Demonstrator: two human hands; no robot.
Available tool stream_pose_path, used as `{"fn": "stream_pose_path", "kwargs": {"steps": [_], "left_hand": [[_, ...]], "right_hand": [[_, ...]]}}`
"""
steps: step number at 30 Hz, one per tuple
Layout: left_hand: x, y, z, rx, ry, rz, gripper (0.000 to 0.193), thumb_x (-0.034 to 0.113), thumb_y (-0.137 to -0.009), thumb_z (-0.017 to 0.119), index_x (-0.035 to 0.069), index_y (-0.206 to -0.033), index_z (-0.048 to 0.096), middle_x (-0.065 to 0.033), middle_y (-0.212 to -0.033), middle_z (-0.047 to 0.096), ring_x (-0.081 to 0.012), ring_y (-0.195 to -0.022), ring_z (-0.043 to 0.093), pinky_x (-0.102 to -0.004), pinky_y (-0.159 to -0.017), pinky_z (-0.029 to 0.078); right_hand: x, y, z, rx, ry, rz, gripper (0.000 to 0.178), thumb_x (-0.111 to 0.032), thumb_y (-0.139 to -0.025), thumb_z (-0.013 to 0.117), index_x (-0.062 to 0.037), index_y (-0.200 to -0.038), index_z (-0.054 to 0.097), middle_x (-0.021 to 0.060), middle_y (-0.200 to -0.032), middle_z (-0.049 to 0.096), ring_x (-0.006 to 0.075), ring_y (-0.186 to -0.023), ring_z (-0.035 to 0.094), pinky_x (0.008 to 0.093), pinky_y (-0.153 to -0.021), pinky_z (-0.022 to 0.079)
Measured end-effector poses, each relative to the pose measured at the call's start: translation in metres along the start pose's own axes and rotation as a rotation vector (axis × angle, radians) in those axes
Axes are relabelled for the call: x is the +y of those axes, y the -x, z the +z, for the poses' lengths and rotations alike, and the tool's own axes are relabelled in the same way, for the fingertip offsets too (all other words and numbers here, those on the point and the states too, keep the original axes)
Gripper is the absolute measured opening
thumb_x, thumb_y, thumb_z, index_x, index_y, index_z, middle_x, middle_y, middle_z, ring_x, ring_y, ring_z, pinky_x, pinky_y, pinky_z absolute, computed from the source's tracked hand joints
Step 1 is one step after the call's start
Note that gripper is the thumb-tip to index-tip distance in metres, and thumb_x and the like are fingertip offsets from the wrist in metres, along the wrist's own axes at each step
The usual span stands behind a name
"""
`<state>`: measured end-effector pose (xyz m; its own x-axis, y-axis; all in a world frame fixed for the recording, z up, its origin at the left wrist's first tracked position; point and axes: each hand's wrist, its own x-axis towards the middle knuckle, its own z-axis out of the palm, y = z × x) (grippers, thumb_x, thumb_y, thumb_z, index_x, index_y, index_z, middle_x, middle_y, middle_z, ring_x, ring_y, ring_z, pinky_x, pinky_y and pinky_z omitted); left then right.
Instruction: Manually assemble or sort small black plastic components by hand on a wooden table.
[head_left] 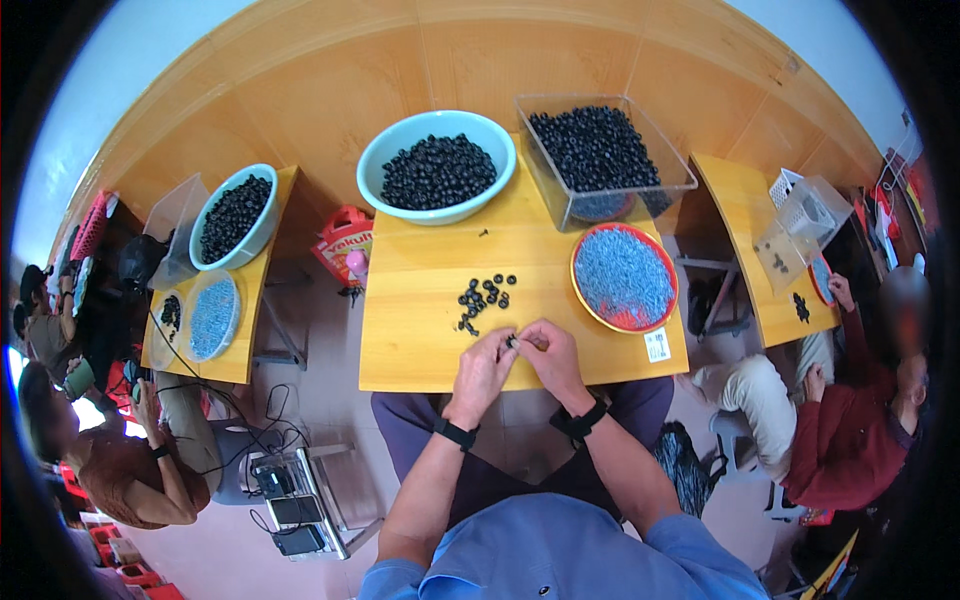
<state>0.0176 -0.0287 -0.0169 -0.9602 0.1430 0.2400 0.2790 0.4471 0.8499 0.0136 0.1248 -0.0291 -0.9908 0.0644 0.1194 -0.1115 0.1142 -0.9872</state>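
Note:
Over the front edge of the yellow table [420, 345], my left hand [484, 366] and my right hand [552, 354] meet with fingertips pinched together. Between them is a small black part [511, 341], mostly covered by the fingers. Just beyond my hands lies a loose group of small black ring-shaped pieces [489, 289], with a few thinner dark bits [467, 326] at its near end. To the right of my right hand stands a round red tray with a yellow rim [660, 322], heaped with small blue-grey pieces [622, 272].
At the back stand a light-blue basin [440, 212] and a clear plastic bin [655, 190], both full of black pieces. Side tables hold another basin [262, 228] and a clear container [785, 255]. People sit at left and right. A metal stool with devices [300, 505] stands lower left.

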Motion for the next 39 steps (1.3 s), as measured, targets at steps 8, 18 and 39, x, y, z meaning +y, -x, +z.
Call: {"fn": "stream_pose_path", "kwargs": {"steps": [8,18,39], "left_hand": [[0.002,0.001,0.000,-0.016,-0.100,0.075,0.022,0.014,-0.096,0.067,0.001,-0.112,0.061,-0.0233,-0.096,0.069,-0.0416,-0.089,0.068,-0.0468,-0.077,0.056],[-0.008,0.002,0.002,-0.052,-0.182,0.164,0.022,0.015,-0.097,0.063,0.001,-0.114,0.056,-0.0252,-0.090,0.067,-0.0421,-0.085,0.067,-0.0488,-0.074,0.055],[-0.004,0.001,0.004,0.021,-0.075,0.148,0.030,0.010,-0.090,0.073,0.003,-0.116,0.060,-0.0174,-0.081,0.064,-0.0349,-0.074,0.066,-0.0440,-0.069,0.055]], "right_hand": [[-0.006,-0.001,-0.001,-0.017,0.061,-0.002,0.008,-0.004,-0.086,0.074,0.0002,-0.089,0.067,0.0028,-0.080,0.070,0.0081,-0.075,0.063,0.0250,-0.070,0.051],[-0.006,0.000,-0.002,-0.026,0.016,0.025,0.009,-0.005,-0.085,0.074,0.0010,-0.089,0.068,0.0047,-0.082,0.071,0.0099,-0.076,0.065,0.0262,-0.071,0.053],[0.007,0.005,0.003,0.024,-0.129,0.030,0.011,-0.005,-0.088,0.074,0.0012,-0.092,0.065,0.0027,-0.083,0.069,0.0080,-0.077,0.064,0.0250,-0.072,0.053]]}}
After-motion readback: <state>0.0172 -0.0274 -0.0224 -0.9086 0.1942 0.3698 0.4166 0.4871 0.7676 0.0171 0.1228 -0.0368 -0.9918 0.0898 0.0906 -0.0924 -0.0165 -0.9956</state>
